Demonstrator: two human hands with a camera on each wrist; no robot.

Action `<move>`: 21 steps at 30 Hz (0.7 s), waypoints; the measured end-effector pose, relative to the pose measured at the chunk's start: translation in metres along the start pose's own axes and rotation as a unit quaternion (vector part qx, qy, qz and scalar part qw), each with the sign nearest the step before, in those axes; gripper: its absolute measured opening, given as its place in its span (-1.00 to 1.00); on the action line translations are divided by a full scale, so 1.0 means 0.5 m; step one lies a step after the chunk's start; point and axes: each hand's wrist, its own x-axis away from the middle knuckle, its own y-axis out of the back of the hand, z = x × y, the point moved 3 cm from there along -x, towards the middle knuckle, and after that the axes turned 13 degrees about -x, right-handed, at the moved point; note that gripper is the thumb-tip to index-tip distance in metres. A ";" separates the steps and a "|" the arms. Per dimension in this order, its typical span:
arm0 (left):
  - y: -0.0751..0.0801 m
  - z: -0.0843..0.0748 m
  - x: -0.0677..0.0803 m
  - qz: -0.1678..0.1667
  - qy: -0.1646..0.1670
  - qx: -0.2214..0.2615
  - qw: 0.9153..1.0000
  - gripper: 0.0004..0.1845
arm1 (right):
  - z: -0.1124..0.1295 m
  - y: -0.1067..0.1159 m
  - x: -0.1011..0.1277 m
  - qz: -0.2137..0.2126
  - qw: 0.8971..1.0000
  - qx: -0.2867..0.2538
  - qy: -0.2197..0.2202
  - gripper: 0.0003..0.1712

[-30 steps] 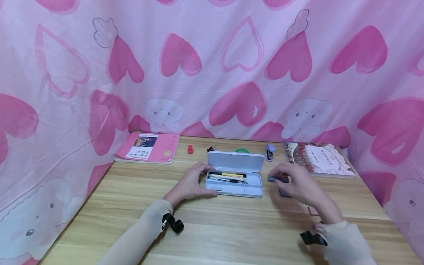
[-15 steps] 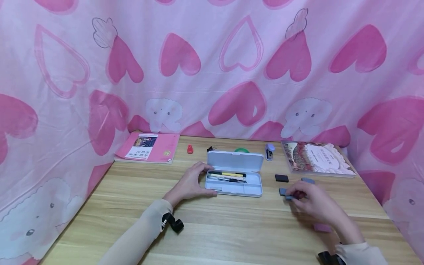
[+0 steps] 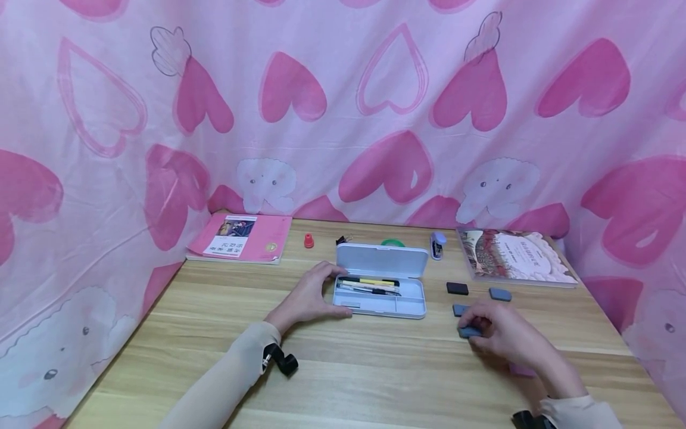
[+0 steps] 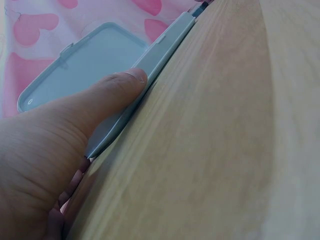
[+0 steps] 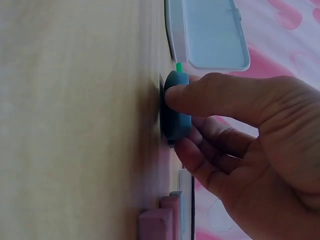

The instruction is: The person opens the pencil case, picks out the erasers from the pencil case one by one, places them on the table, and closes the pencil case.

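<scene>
A pale blue pencil case (image 3: pixel 393 307) lies open mid-table with pens and a yellow pencil inside and its lid (image 3: pixel 382 261) tipped back. My left hand (image 3: pixel 311 295) grips its left end, and the thumb (image 4: pixel 125 85) presses on the case's edge (image 4: pixel 150 65). Right of the case, my right hand (image 3: pixel 495 333) pinches a blue-grey eraser (image 3: pixel 470 332) against the table. In the right wrist view the thumb (image 5: pixel 210 95) lies over this eraser (image 5: pixel 176 107). Three more erasers lie close by: a black one (image 3: pixel 457 288), a grey-blue one (image 3: pixel 499 294) and another grey-blue one (image 3: pixel 459 309).
A pink book (image 3: pixel 240 238) lies at the back left and a patterned book (image 3: pixel 514 256) at the back right. A red cap (image 3: pixel 308 241), a binder clip (image 3: pixel 340 240), green tape (image 3: pixel 392 243) and a small stapler (image 3: pixel 437 245) stand behind the case. Pink erasers (image 5: pixel 160 220) lie beside my right hand.
My right hand has drawn back from beside the case toward the front right, uncovering the erasers on the table. It now pinches an eraser lower down. The left hand has stayed put.
</scene>
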 end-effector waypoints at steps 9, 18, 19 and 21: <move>0.002 -0.001 0.000 0.000 0.000 0.000 1.000 0.01 | -0.002 0.014 0.005 -0.013 1.000 -0.014 -0.019 -0.60; 0.001 0.001 0.001 -0.002 0.001 0.000 1.000 0.01 | 0.052 0.033 -0.056 -0.063 0.985 -0.134 0.088 -0.64; 0.001 0.000 0.001 -0.001 0.001 0.001 1.000 0.01 | 0.058 0.029 -0.068 -0.059 0.983 -0.147 0.094 -0.64; 0.000 0.000 0.002 0.001 0.002 0.001 1.000 0.02 | 0.072 0.018 -0.092 -0.050 0.979 -0.165 0.104 -0.63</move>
